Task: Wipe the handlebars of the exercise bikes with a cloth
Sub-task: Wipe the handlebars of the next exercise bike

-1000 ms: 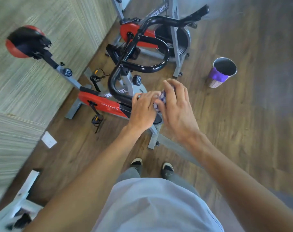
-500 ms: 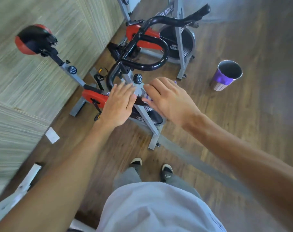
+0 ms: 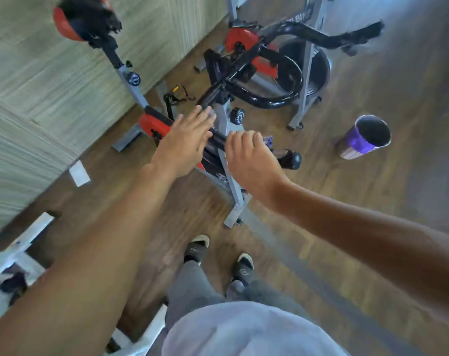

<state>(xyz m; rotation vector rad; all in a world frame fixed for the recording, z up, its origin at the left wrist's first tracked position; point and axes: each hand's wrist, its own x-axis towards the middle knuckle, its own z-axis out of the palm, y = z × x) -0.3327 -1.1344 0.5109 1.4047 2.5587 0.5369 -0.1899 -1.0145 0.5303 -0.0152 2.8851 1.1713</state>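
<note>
Soft daylight, glare seen on the wooden floor [image 3: 410, 80] at upper right, motion blur throughout, edges bent by wide-angle distortion

handlebars [image 3: 274, 98]: black, looped, near bike | cloth [image 3: 267, 140]: purple-white, on near bar end

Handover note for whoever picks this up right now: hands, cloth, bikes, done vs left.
Left hand: open, fingers straight, over the near bike's frame beside the handlebar, holding nothing.
Right hand: fingers curled over the near end of the near bike's handlebar, gripping the cloth; only a purple-white bit shows past the fingers.
Second bike's handlebar: farther back, no hand on it.
Cup: on the floor to the right, untouched.
Done: cloth is at the near grip; how much is wiped cannot be told.
Left: the rest of the near bar's loop, then the far bike's bar.
</note>
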